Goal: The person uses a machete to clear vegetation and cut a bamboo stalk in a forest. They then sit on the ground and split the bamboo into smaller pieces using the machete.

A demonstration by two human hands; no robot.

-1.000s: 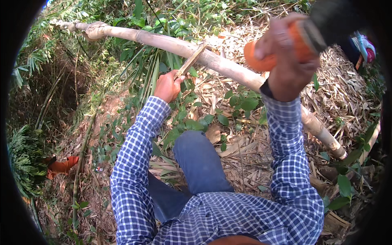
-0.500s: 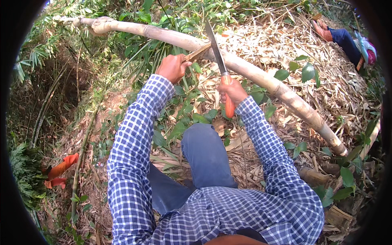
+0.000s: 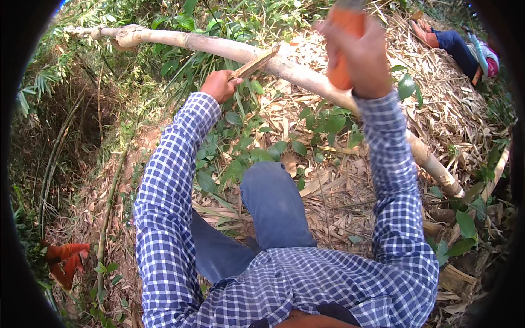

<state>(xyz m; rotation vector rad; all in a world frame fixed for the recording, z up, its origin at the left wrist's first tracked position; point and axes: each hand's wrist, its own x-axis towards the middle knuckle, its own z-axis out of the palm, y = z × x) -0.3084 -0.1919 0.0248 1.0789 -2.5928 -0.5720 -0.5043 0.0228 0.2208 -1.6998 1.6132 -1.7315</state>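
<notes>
Upper centre: the left hand [image 3: 219, 86] grips a stick [image 3: 252, 65] across the pole [image 3: 221, 46]; the right hand [image 3: 363, 57] wraps a raised orange handle [image 3: 339, 73]. Trimming seems in hand; the next stroke should clear the left hand.

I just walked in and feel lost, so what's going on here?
A person in a blue-and-white checked shirt grips a pale, split wooden stick in the left hand, its far end over a long, pale bamboo pole. The right hand, blurred, holds up an orange-handled tool that runs off the top edge. At upper right, another person in dark blue trousers is on the leaf-strewn ground.
</notes>
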